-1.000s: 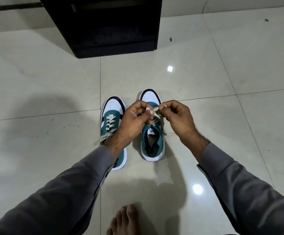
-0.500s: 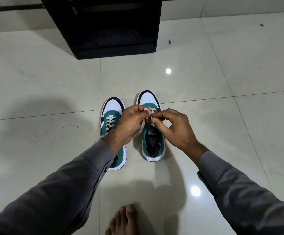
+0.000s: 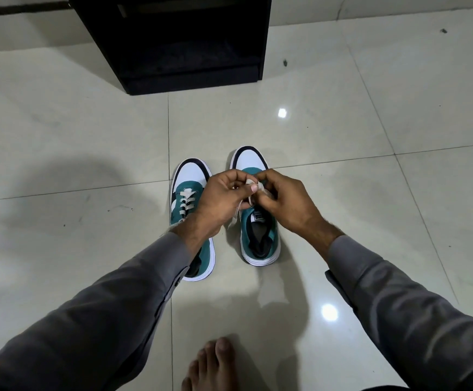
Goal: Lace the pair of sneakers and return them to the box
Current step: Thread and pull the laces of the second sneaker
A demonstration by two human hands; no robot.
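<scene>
Two teal-and-white sneakers side by side on the glossy tiled floor (image 3: 60, 131), toes pointing away, near the middle of the floor and well short of the black cabinet (image 3: 173, 43) at its far edge. Left sneaker (image 3: 185, 193) already laced, pale laces crossing up its teal tongue, heel hidden under the left forearm in a grey sleeve (image 3: 111, 303). Right sneaker (image 3: 260, 238) just beside it, standing flat, collar open and dark inside, a white label on the tongue; laced part hidden behind the hands.

Left hand (image 3: 221, 201) and right hand (image 3: 286, 201) pressed together above the right sneaker's tongue, fingers curled narrow, both pinching the pale shoelace (image 3: 250, 186). Left thumb laid over the lace, nail facing up. A loose length of the lace hanging down from the left hand along the sneaker's inner side toward the floor. Right fingertips tucked in against the lace; exact loop or knot not discernible.

A bare foot (image 3: 212, 365) at the near edge of the floor. No shoe box identifiable in view.
</scene>
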